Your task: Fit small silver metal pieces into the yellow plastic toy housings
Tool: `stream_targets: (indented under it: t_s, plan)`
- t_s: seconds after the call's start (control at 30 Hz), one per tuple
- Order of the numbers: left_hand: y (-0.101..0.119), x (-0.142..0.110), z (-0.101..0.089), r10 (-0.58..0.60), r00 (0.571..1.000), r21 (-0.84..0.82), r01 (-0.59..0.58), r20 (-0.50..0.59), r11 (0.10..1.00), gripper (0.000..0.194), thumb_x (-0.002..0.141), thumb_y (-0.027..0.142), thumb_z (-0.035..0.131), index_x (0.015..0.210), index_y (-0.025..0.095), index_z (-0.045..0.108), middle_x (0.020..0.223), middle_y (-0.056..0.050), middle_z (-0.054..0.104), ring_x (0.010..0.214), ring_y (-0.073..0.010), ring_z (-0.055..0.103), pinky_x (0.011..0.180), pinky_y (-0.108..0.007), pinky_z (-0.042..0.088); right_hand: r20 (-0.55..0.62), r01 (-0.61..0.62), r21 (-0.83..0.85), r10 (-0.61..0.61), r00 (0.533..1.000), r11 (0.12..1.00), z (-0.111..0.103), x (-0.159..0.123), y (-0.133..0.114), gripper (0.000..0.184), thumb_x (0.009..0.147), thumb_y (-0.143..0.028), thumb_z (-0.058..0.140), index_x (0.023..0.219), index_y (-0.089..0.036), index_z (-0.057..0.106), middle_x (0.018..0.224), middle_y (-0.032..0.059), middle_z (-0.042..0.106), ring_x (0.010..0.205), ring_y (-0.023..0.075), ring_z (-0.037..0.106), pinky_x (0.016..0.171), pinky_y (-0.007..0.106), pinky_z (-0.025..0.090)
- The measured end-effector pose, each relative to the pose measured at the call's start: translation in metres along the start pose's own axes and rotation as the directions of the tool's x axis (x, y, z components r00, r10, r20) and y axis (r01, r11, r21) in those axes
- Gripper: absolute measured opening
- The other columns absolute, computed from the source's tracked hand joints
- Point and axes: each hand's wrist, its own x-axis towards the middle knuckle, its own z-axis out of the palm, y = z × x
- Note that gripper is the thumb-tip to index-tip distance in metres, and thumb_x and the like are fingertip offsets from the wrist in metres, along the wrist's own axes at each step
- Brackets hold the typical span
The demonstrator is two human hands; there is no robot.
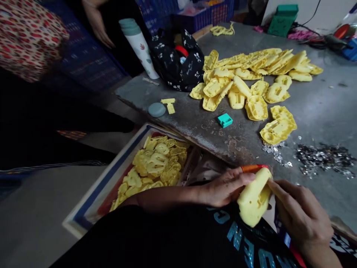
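A pale yellow moulded plastic shell (252, 203) is held over my lap, just off the table's near edge. My left hand (223, 188) grips its left side, with the thumb across the upper part. From the other side my right hand (304, 212) closes on it, the index finger pressed near a recess; part of that grip is hidden. Behind the shell's top, by my left fingers, lies a slim orange-red thing (254, 168) whose kind I cannot make out. Just beyond are small shiny metal pieces (325, 158) and two nested yellow shells (279, 128).
Many yellow shells (237, 78) are heaped on the grey table (315, 111). A teal block (225, 120), grey lid (156, 109), tumbler (139, 48) and black bag (178, 63) stand nearby. Below left is a white-rimmed tray (92, 195) of yellow parts. Another person's hand (97, 24) hangs behind.
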Motion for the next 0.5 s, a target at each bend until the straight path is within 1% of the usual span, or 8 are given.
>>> stream_targets:
  t_s: [0.1, 0.2, 0.27, 0.37, 0.47, 0.5]
  plan:
    - [0.006, -0.002, 0.002, 0.012, 1.0, -0.021, -0.012, -0.004, 1.0, 0.066, 0.089, 0.056, 0.091, 0.147, 0.028, 0.075, 0.134, -0.013, 0.081, 0.104, -0.0247, 0.077, 0.1, -0.039, 0.061, -0.012, 0.014, 0.006, -0.014, 1.0, 1.0, -0.001, 0.01, -0.002, 0.069, 0.098, 0.005, 0.074, 0.162, -0.018, 0.063, 0.124, 0.0148, 0.077, 0.093, 0.0201, 0.074, 0.081, 0.033, 0.057]
    - [0.015, -0.007, 0.0, 0.005, 0.999, 0.0, -0.005, -0.032, 1.0, 0.07, 0.088, 0.058, 0.092, 0.15, 0.031, 0.073, 0.14, -0.011, 0.08, 0.111, -0.0241, 0.076, 0.102, -0.037, 0.06, -0.021, 0.014, 0.011, -0.014, 1.0, 1.0, -0.001, 0.024, -0.004, 0.066, 0.099, 0.004, 0.074, 0.16, -0.018, 0.065, 0.125, 0.0151, 0.077, 0.094, 0.0196, 0.075, 0.082, 0.032, 0.058]
    - [0.02, -0.01, -0.005, 0.008, 0.999, 0.033, -0.007, -0.035, 0.999, 0.075, 0.09, 0.062, 0.09, 0.156, 0.032, 0.07, 0.141, -0.011, 0.079, 0.114, -0.0247, 0.077, 0.101, -0.035, 0.06, 0.0, 0.018, 0.02, -0.018, 1.0, 1.0, 0.001, 0.035, -0.003, 0.06, 0.098, 0.005, 0.075, 0.153, -0.017, 0.07, 0.125, 0.0154, 0.078, 0.096, 0.0201, 0.077, 0.083, 0.032, 0.059]
    - [0.026, -0.015, -0.016, 0.042, 0.999, 0.092, -0.039, -0.028, 0.995, 0.082, 0.092, 0.063, 0.089, 0.164, 0.034, 0.063, 0.137, -0.011, 0.08, 0.112, -0.0244, 0.078, 0.095, -0.033, 0.06, 0.035, 0.055, 0.028, -0.056, 0.998, 0.998, 0.006, 0.049, -0.003, 0.049, 0.094, 0.008, 0.074, 0.139, -0.013, 0.076, 0.125, 0.0175, 0.079, 0.096, 0.0225, 0.078, 0.081, 0.035, 0.06]
    - [0.031, -0.018, -0.027, 0.067, 0.998, 0.086, -0.068, 0.022, 0.994, 0.082, 0.091, 0.054, 0.093, 0.164, 0.034, 0.063, 0.132, -0.01, 0.081, 0.112, -0.0229, 0.077, 0.095, -0.031, 0.059, 0.044, 0.074, 0.054, -0.077, 0.996, 0.996, 0.014, 0.061, -0.005, 0.04, 0.093, 0.01, 0.074, 0.127, -0.011, 0.079, 0.121, 0.0184, 0.079, 0.094, 0.0238, 0.077, 0.079, 0.037, 0.061]
    - [0.033, -0.019, -0.03, 0.083, 0.996, 0.063, -0.085, 0.039, 0.994, 0.08, 0.091, 0.051, 0.094, 0.163, 0.034, 0.064, 0.132, -0.009, 0.081, 0.114, -0.0229, 0.077, 0.097, -0.032, 0.059, 0.047, 0.071, 0.066, -0.074, 0.996, 0.995, 0.016, 0.065, -0.007, 0.039, 0.094, 0.009, 0.074, 0.127, -0.011, 0.079, 0.121, 0.018, 0.079, 0.094, 0.0237, 0.077, 0.079, 0.037, 0.062]
